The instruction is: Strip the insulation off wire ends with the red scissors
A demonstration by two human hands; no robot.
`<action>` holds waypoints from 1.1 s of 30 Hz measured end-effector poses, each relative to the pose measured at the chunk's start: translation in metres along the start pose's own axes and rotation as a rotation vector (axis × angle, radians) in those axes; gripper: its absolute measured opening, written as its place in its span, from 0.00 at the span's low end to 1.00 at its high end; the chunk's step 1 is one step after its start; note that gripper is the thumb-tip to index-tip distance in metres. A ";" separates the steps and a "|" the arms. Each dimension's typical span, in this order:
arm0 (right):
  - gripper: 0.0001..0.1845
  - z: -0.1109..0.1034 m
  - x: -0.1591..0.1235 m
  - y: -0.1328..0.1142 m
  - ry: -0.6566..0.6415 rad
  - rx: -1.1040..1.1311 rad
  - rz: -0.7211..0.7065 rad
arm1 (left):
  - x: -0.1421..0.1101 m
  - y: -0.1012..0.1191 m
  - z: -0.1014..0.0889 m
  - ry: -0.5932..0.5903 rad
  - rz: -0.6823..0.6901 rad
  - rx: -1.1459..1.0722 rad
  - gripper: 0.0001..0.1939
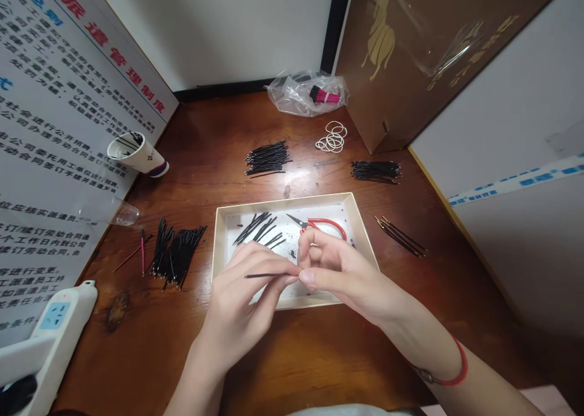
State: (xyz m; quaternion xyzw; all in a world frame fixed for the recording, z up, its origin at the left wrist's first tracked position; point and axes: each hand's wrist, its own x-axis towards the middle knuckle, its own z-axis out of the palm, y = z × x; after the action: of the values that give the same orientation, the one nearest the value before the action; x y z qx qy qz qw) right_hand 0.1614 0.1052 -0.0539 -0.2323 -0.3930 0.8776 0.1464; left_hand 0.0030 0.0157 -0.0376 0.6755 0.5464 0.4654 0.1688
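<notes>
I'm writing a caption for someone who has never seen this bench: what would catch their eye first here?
Probably the red-handled scissors, bright inside the pale shallow box, just beyond the two hands meeting at a thin black wire. Next, perhaps, the magenta bundle in clear plastic at the back.

Narrow red bracelet, small dull-brown bead; worn round right wrist.

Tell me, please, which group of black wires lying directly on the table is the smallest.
The sparse group by the tray's right edge: just a few wires, unlike the three dense piles.
</notes>
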 end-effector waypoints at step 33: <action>0.06 0.016 -0.010 -0.002 0.388 -1.037 -0.649 | -0.005 -0.003 0.007 0.162 -0.687 -0.595 0.03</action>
State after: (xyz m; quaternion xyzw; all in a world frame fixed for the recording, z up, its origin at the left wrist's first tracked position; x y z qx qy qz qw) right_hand 0.1616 0.0922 -0.0402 -0.2966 -0.7830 0.4267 0.3418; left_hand 0.0075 0.0139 -0.0460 0.3388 0.5927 0.5703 0.4568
